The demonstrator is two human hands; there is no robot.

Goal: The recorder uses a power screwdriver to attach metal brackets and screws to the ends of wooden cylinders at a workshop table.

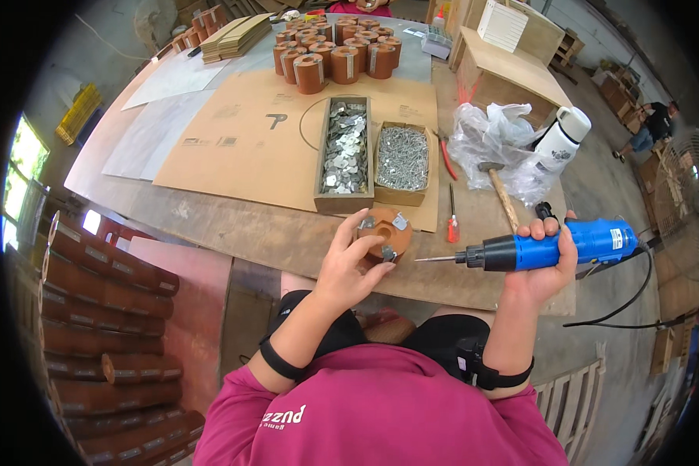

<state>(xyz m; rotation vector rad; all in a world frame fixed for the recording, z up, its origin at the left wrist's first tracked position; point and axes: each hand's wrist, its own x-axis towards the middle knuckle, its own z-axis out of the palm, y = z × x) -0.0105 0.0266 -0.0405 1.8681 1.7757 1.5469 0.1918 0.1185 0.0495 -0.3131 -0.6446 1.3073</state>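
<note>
My left hand (346, 270) grips the near-left side of a reddish-brown cylinder (402, 232) standing on the table edge. Its thumb and forefinger close around a small metal clip (388, 252) on the near rim; two more clips sit on the rim at the upper left and upper right. The cylinder's top has a round hole. In my right hand (530, 284) is a blue electric screwdriver (598, 241), held level. Its long thin bit points left, ending a little to the right of the cylinder and apart from it.
Beyond the cylinder stand a wooden box of metal clips (346, 147) and a carton of screws (401, 159). To the right lie a red-handled screwdriver (453, 225), a hammer (503, 200), plastic bags (489, 128) and a white bottle (561, 140). Several cylinders (343, 66) stand farther back.
</note>
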